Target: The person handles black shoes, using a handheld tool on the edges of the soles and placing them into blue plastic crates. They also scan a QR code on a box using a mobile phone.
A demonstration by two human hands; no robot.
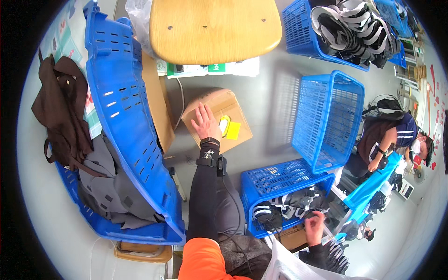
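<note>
My left hand (206,122) reaches forward with fingers spread over the top of a brown cardboard box (192,116), appearing to rest on it. A yellow sticker (233,131) and an oval hand hole show beside that hand. At the lower right, my right hand (315,227) is raised with its fingers loosely bent, and nothing shows in it. It is nearest to a blue plastic basket (275,175) that holds black and white strapped pieces (298,201), seemingly shoe parts. Whether the right fingers touch these pieces cannot be told.
A tall blue crate (126,93) stands left with grey sheets (112,196) and a brown cloth (63,105). A wooden seat (214,30) is ahead. Another blue basket (329,121) stands right, with a filled one (298,28) beyond. A co-worker (396,135) is at the right.
</note>
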